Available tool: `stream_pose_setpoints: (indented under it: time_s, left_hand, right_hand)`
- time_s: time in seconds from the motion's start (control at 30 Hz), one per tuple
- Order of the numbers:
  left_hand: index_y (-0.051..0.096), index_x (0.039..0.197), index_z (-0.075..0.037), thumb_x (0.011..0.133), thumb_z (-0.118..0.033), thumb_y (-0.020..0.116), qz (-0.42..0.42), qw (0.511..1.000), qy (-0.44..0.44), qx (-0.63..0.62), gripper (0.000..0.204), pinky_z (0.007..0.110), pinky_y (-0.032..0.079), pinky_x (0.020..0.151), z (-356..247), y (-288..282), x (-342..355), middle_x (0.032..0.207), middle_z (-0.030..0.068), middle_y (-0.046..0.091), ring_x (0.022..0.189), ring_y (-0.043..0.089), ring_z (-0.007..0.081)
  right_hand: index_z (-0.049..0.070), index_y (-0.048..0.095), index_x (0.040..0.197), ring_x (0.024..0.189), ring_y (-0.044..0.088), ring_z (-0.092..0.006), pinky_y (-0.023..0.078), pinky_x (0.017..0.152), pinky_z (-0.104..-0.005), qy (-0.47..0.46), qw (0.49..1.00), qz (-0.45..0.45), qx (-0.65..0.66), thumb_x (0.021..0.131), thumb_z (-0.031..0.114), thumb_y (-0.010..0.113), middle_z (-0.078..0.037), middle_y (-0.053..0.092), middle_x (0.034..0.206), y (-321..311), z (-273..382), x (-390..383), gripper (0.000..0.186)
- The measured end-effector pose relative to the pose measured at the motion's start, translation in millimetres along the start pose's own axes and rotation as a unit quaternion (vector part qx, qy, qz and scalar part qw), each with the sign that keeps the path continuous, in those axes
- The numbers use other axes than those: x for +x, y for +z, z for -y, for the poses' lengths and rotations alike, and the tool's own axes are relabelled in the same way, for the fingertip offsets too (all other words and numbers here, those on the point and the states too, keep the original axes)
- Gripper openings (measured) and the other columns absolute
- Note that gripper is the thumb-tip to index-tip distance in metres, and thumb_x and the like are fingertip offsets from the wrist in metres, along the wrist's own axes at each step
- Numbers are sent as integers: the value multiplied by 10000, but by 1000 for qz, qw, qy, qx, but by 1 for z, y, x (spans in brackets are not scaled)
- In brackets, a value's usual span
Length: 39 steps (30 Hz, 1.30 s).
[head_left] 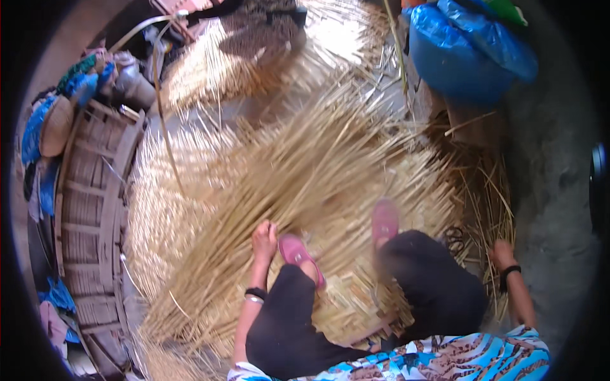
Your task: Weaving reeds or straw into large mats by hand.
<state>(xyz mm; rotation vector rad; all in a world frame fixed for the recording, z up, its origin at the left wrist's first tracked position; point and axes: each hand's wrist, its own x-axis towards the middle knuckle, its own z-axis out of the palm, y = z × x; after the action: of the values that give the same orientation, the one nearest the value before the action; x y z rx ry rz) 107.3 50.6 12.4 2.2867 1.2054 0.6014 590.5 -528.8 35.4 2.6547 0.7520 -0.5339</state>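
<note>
Left hand (265, 240): fingers curled in, closed; whether any stalk is pinched inside, cannot tell. Right hand (502, 254): out beyond the right knee, at the near part of a loose bunch of stalks (499, 200); finger state too small and blurred to tell, so grip unconfirmed.

Step, as judged: picking over and gathering straw, right hand drawing on the side bunch. Next move probably calls for closing the right fingers on a few stalks, easing them free without snagging, then carrying them across the knees to the left hand.

Position of material: main straw heap (279, 171) lies directly ahead of and to the left of the left hand, its near edge just beside the knuckles, one end running back toward the left forearm, the other slanting away ahead and right. Side bunch extends mostly ahead of the right hand. Woven straw mat (356, 289) spreads between the hands, beneath the feet. Pink shoe (293, 249) just right of the left hand. Dark looped item (455, 239), possibly scissor handles, left of the right hand
</note>
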Motion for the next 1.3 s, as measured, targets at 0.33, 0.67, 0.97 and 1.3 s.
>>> stream_pose_setpoints:
  time_s: [0.33,0.67,0.97,1.3]
  left_hand:
    - [587,813,-5,884,-115,574,41,982,-67,-174,131,323,424,579,-23,-20,12,647,106,542,591,531,197]
    - [551,857,-41,889,-105,582,-34,977,134,160,78,362,445,620,-9,-23,5,809,120,531,719,561,273]
    - [573,837,-58,928,-207,598,264,870,-186,-372,176,226,371,569,23,-5,-4,710,-65,496,642,431,49]
    - [572,844,-26,838,-81,637,46,996,-24,-77,86,310,438,626,5,3,-2,749,48,566,686,546,169]
  right_hand:
    - [-14,608,1134,852,646,-163,534,695,-269,-437,733,216,475,912,514,546,-103,668,974,-232,467,101,576]
    - [23,612,858,493,583,-106,461,445,-208,-241,578,362,691,886,324,675,-84,643,694,-132,556,101,309]
    - [68,651,816,558,593,-95,486,520,-225,-307,564,267,718,904,279,654,-59,673,713,-129,558,101,229]
    - [18,656,813,489,565,-71,422,421,-191,-210,627,259,705,858,344,706,-66,654,684,-91,549,107,333]
